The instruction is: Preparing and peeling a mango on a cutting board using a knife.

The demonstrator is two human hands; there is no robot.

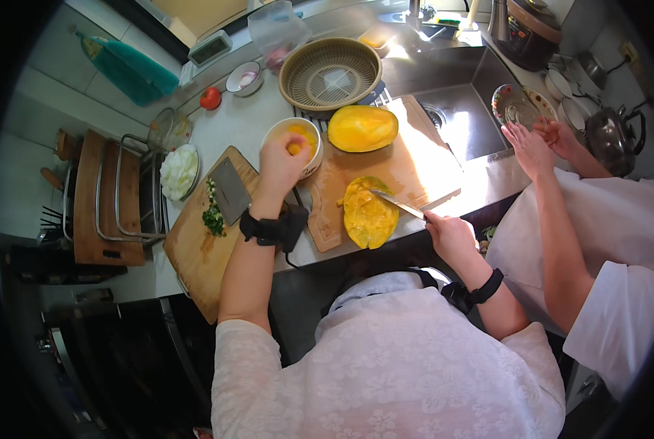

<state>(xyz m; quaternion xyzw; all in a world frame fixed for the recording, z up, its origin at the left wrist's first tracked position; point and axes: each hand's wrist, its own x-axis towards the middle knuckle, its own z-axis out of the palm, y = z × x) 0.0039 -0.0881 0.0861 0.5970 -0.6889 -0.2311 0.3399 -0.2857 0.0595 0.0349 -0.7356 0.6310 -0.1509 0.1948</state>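
Observation:
My right hand (451,238) grips a knife (404,205) by its handle. The blade lies over a yellow-fleshed fruit half (371,219), mango-like, whose flesh looks cut up and rough. It sits near the front edge of a wooden cutting board (433,164). Over a white bowl (314,167) holding yellow pieces, my left hand (283,157) is curled with its fingertips pinched. Whether a piece is between them cannot be made out. Behind the cut half rests another half (363,128), its flesh smooth and its skin dark green.
On a second board (195,256) at left lie a cleaver (230,192) and chopped greens (213,216). A strainer basket (330,73), a tomato (210,98) and a plate of white pieces (180,173) stand behind. Another person's hands (532,150) work by a patterned bowl (517,106) near the sink (458,110).

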